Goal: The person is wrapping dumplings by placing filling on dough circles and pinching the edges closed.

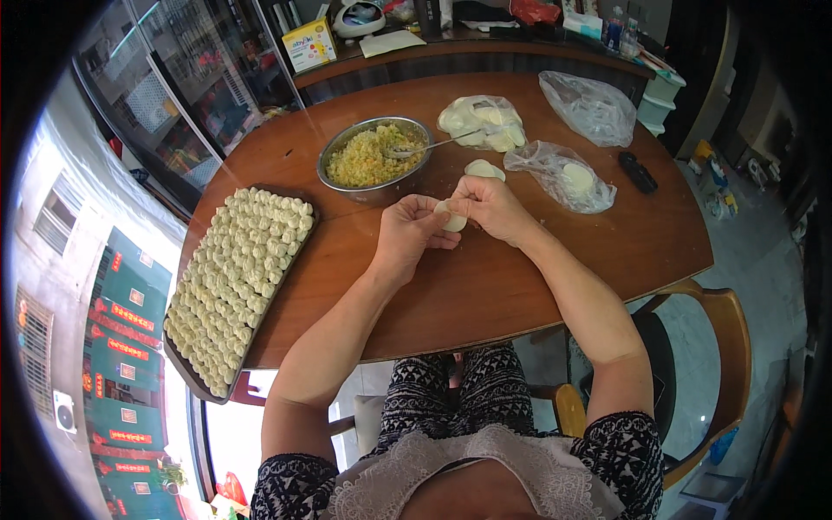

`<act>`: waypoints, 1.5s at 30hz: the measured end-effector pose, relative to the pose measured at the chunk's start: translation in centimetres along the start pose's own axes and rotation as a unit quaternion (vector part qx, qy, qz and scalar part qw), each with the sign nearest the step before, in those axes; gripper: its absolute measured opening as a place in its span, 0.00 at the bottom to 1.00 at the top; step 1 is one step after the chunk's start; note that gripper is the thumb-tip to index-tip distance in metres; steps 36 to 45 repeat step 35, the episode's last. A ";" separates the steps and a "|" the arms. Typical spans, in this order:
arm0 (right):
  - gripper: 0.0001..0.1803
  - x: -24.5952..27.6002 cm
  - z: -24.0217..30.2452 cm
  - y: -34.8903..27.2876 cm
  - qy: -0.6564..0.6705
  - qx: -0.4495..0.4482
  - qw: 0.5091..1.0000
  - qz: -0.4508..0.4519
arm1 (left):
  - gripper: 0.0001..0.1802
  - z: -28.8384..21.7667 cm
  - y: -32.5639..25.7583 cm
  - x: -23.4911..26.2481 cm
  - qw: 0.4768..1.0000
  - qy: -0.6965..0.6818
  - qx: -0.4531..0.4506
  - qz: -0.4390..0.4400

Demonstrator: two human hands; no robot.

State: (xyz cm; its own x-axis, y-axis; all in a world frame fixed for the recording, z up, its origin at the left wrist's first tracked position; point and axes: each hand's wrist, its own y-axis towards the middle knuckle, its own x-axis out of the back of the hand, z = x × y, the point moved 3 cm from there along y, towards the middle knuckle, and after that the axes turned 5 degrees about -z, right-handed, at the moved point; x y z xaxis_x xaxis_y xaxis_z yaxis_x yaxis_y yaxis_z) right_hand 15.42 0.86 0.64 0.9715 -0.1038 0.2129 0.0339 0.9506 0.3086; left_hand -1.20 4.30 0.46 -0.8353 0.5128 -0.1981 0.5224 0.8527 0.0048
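Note:
Between my hands, above the near middle of the table, is a round pale dumpling wrapper (452, 221). My left hand (412, 232) pinches its left side with thumb and fingers. At its upper right, my right hand (491, 208) grips the edge, fingers closed. Whether any filling lies in it is hidden by my fingers. Just beyond my right hand, a small stack of wrappers (484, 169) lies on the wood. A metal bowl (381, 191) beyond my left hand holds chopped yellow-green filling (368, 158), with a spoon (433, 146) resting in it.
A dark tray (276, 299) packed with rows of pleated dumplings (243, 260) stands at the left of the wooden table (416, 303). Bagged wrappers (481, 121), another bag with wrappers (576, 180), a crumpled plastic bag (589, 108) and a black object (638, 172) lie to the right.

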 end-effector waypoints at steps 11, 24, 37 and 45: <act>0.12 0.1 -0.4 0.0 -0.018 -0.025 0.999 -0.037 | 0.05 -0.4 -0.5 -0.2 1.000 -0.001 0.013 -0.012; 0.11 -0.2 0.1 -0.2 -0.012 -0.003 1.000 0.007 | 0.04 -0.1 -0.6 -0.3 0.999 0.019 0.039 0.008; 0.10 0.0 -1.8 0.5 0.042 -0.040 0.998 0.017 | 0.07 0.5 0.2 0.7 1.000 -0.006 0.008 -0.030; 0.10 0.0 -1.8 0.5 0.042 -0.040 0.998 0.017 | 0.07 0.5 0.2 0.7 1.000 -0.006 0.008 -0.030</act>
